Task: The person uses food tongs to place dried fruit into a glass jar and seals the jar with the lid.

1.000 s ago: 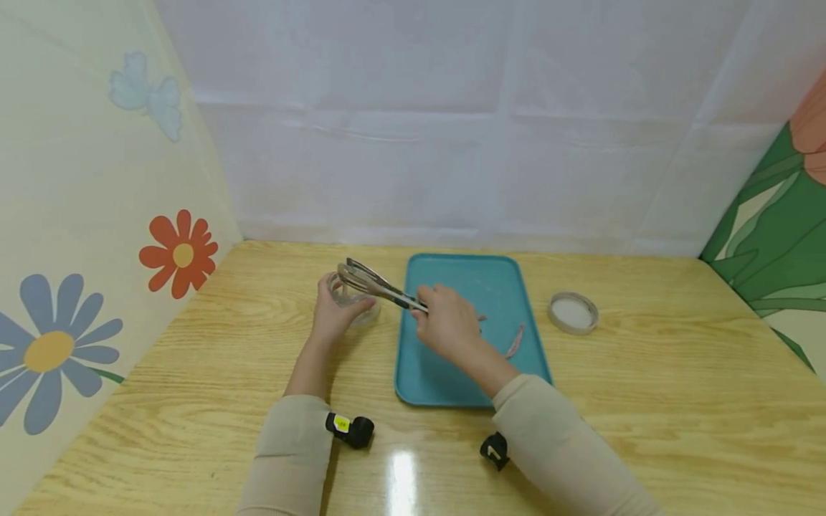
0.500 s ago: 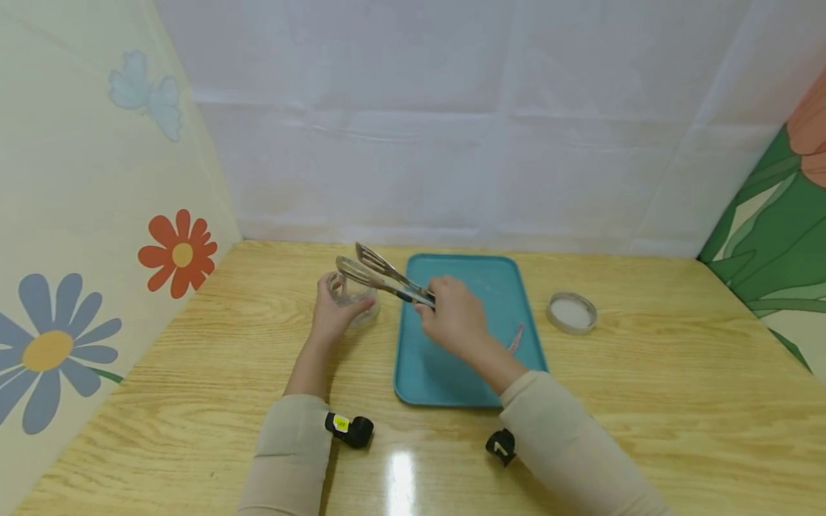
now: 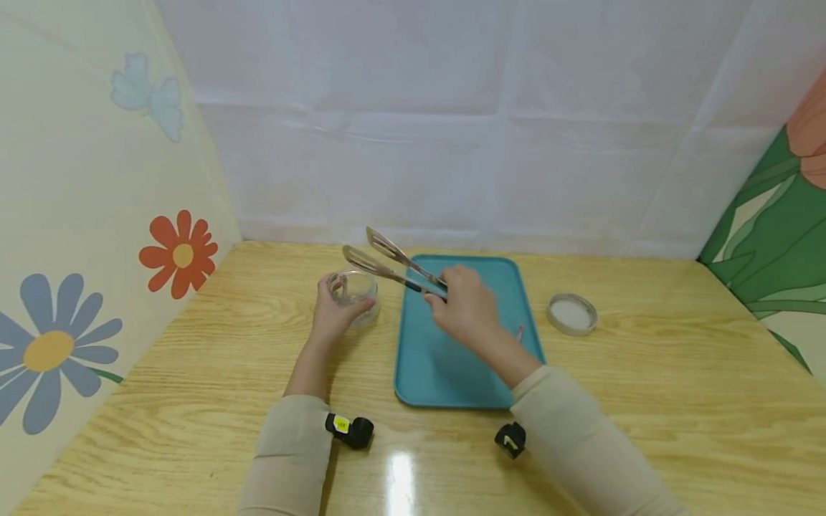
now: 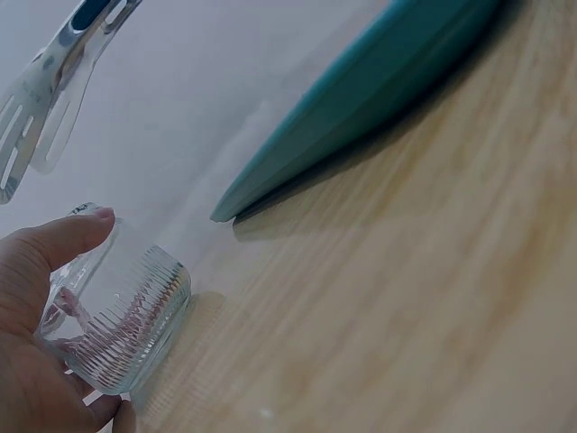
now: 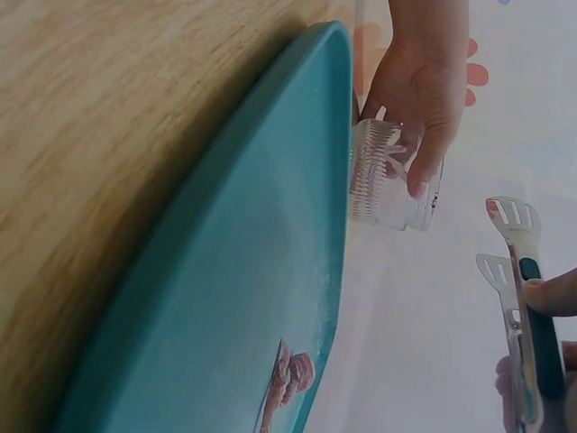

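So the left hand [image 3: 332, 312] has a ribbed glass jar [image 3: 361, 288] in its grip, thumb across one side and fingers round the other. The jar is upright on the wood-grain table [image 3: 645, 401], just left of the teal tray [image 3: 445, 358], and the left wrist view shows pinkish bits [image 4: 126, 323] down inside it.

The right hand [image 3: 467, 308] is closed round a pair of slotted metal tongs [image 3: 413, 285] with dark grips. The tongs' two ends are spread apart, up in the air near the jar and clear of its mouth, with the hand itself above the tray.

There's a pinkish strip [image 5: 284, 379] lying on the tray; the right forearm hides most of it from the head view, but the right wrist cam gets it fine. A round lid [image 3: 572, 314] sits on the table just right of the tray.

Both sleeves are beige, each with a little black camera [image 3: 351, 431] at the cuff. White cloth [image 3: 400, 165] at the back, plus a red flower [image 3: 183, 255] and a blue one [image 3: 49, 351] on the left wall.
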Demonstrator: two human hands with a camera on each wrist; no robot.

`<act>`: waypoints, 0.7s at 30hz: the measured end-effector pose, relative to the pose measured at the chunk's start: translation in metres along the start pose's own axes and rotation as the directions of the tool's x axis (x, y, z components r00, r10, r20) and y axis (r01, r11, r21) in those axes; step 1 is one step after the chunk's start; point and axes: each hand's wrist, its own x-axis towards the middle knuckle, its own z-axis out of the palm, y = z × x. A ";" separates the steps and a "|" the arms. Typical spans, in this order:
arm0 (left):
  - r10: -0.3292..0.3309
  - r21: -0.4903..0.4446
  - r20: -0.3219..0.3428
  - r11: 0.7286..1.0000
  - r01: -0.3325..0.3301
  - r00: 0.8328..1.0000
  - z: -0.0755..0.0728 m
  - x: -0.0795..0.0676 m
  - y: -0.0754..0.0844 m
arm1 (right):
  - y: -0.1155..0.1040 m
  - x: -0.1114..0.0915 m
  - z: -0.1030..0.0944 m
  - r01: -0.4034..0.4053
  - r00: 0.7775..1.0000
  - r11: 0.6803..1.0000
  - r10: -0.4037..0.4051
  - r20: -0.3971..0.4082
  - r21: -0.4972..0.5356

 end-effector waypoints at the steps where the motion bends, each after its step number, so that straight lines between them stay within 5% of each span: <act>1: 0.000 0.001 0.000 1.000 0.000 1.000 0.000 0.000 0.000 | 0.001 0.000 -0.001 0.000 1.000 1.000 0.000 -0.006 -0.002; 21: -0.002 0.010 0.010 1.000 0.002 1.000 -0.001 0.000 -0.001 | 0.031 -0.002 -0.025 -0.049 0.998 0.996 0.046 -0.035 -0.079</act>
